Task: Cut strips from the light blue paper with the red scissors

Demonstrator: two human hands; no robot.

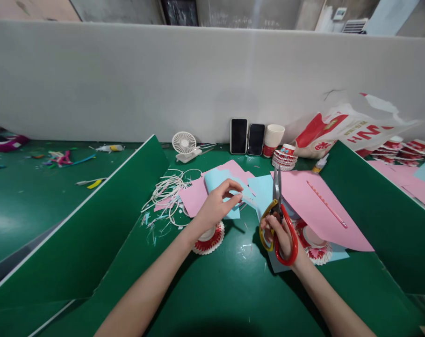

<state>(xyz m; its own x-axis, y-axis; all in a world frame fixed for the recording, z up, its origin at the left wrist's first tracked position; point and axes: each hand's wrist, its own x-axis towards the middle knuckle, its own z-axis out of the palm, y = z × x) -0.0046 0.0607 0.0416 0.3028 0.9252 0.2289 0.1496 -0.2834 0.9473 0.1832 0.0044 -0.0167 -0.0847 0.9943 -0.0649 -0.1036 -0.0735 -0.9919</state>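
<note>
On green bench (233, 290): left hand (215, 206) pinching blue paper (219, 180), right hand (280, 236) gripping scissors (278, 210), closed blades pointing away, just right of paper.

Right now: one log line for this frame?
left hand: pinching light blue paper | right hand: holding scissors, blades closed | surface: green table
</note>
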